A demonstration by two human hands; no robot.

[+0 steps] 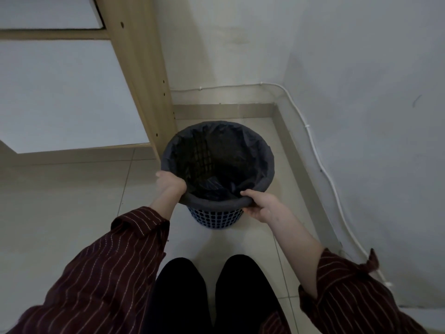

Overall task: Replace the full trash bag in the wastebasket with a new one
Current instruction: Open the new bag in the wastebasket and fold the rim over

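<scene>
The bag (265,169) on the wastebasket (214,216) is gripped by left hand (169,183) and right hand (258,204); between them it could be torn by uneven pulling.

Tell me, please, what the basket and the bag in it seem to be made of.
Basket: probably moulded plastic, blue, matt; its wall is a regular square lattice. Bag: probably thin plastic film, dark grey, faintly shiny; it crinkles, folds over the rim, and the lattice shows through it.
</scene>
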